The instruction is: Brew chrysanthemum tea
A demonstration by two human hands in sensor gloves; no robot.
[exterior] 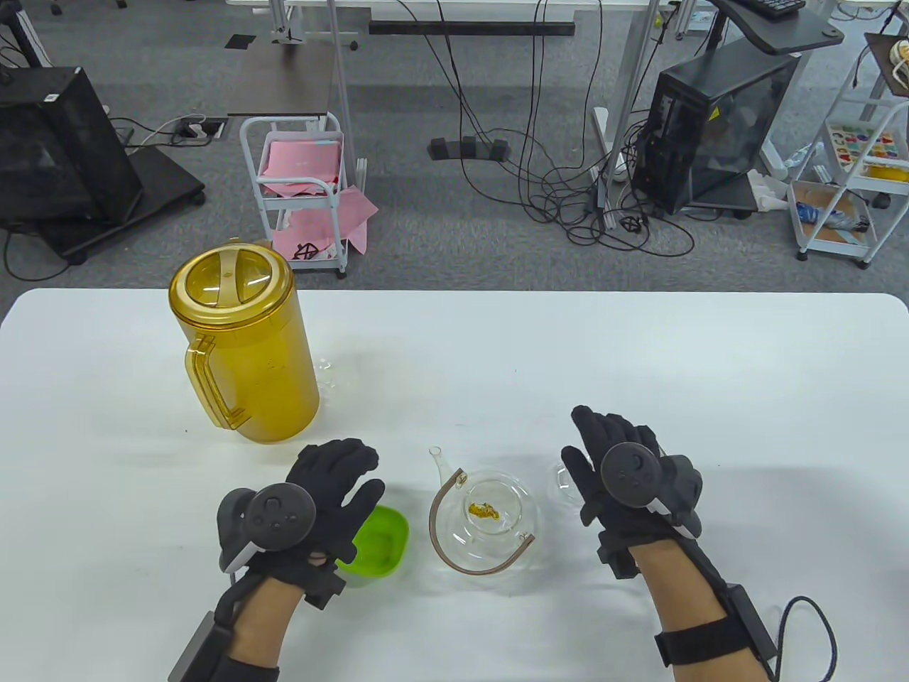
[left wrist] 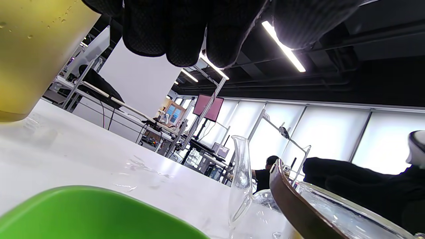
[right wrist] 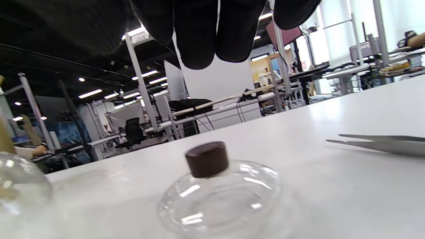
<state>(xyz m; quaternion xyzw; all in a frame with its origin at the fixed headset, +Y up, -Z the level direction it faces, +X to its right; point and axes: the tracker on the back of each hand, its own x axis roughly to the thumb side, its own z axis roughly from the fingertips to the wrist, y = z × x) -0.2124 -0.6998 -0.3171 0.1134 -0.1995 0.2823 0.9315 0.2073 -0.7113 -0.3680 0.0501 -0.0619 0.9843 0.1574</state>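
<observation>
Only from our right wrist view do we see the glass teapot lid (right wrist: pixel 219 196) with its dark knob and the metal tweezers (right wrist: pixel 382 143) to its right; from above, our right hand (exterior: pixel 625 472) hides most of both. Our left hand (exterior: pixel 323 497) hovers over the green bowl (exterior: pixel 383 543). Both hands are relaxed and hold nothing. Between them stands the glass teapot (exterior: pixel 485 522), lidless, with chrysanthemum (exterior: pixel 484 509) inside. Beyond the left hand stands the amber pitcher (exterior: pixel 245 348).
</observation>
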